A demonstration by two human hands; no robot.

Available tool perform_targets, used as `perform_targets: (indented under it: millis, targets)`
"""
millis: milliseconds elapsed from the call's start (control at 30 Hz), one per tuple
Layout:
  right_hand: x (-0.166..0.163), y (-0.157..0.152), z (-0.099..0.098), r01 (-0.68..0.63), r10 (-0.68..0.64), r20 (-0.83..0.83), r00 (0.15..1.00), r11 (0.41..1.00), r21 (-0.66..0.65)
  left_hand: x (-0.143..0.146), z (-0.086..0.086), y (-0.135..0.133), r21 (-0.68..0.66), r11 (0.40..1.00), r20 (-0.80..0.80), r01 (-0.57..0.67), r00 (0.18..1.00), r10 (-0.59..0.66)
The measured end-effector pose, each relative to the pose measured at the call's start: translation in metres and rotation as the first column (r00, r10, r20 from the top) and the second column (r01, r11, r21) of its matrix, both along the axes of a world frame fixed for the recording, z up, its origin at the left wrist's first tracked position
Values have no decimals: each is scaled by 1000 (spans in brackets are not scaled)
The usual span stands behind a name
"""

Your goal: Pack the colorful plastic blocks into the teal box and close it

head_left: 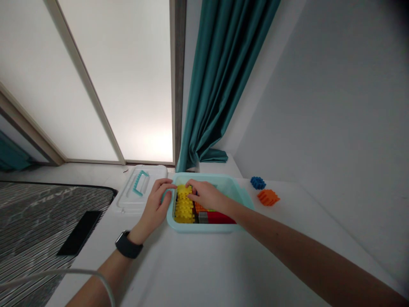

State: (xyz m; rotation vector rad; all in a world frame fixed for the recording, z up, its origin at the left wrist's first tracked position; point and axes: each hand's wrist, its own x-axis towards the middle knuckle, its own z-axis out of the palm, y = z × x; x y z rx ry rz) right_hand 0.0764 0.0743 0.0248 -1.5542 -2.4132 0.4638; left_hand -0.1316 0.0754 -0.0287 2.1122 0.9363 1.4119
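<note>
A light teal plastic box [204,227] stands on the white table, filled with toothed building blocks. A stack of yellow blocks [184,207] lies along its left side, with orange, grey and red blocks [220,218] beside it. My left hand [155,207] grips the box's left rim, fingers curled over the edge; a black watch sits on that wrist. My right hand [206,194] reaches into the box, fingers bent down onto the top of the yellow blocks.
The box's clear lid with a teal handle [140,183] lies to the left. A blue block [257,183] and an orange block [268,197] sit on the table at the right. A black phone [79,233] rests on a striped mat. A teal curtain hangs behind.
</note>
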Motion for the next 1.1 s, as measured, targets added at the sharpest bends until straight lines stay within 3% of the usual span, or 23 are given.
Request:
perform_targets:
  millis: [167,467,667,900,1100]
  targets:
    - [0,0,-3,7,-7,-21,1000,1000,-1,0,-1,0,8,1000,6,1,1000,-1]
    - [5,5,-11,61,-86,-219,972,991,-118,-1,0,-1,10,1000,-13,-10,1000,10]
    - [6,3,-9,52,-55,-139,989,998,-30,0,-1,1,5,1000,-6,-2,1000,2]
    - [4,1,-6,71,-73,-145,987,997,-20,-1,-1,1,19,1000,-28,-1,1000,2]
    - [14,-11,2,82,-118,-328,937,989,-123,-4,14,3,75,997,-109,5,994,4]
